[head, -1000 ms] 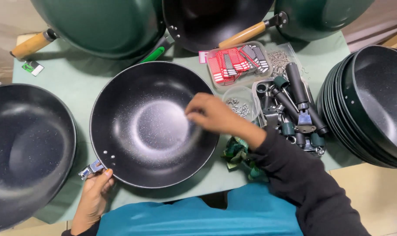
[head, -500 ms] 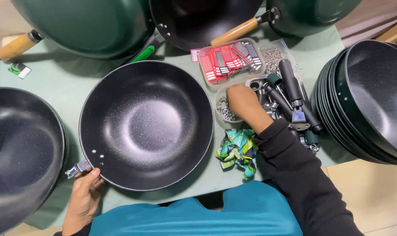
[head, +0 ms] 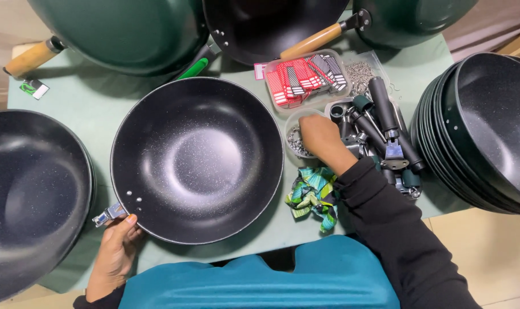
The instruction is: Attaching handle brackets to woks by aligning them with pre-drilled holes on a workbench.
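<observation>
A black speckled wok pan (head: 197, 160) lies on the green table (head: 94, 97) in front of me. My left hand (head: 116, 252) grips its near-left rim beside a small metal handle bracket (head: 108, 215). My right hand (head: 323, 140) reaches into a small clear tub of metal screws (head: 294, 143) to the right of the pan; its fingertips are down in the tub and hidden. Just right of it, a tray holds several black handles (head: 385, 126).
A clear tray of red and grey tags (head: 305, 77) sits behind the tub. A stack of black pans (head: 483, 131) stands at right, another black pan (head: 25, 194) at left, green-bottomed pans with wooden handles (head: 311, 41) at the back. A colourful cloth (head: 312, 194) lies near me.
My right hand left the middle of the pan and moved right to the screw tub, dipping into it. My left hand stayed on the pan's rim.
</observation>
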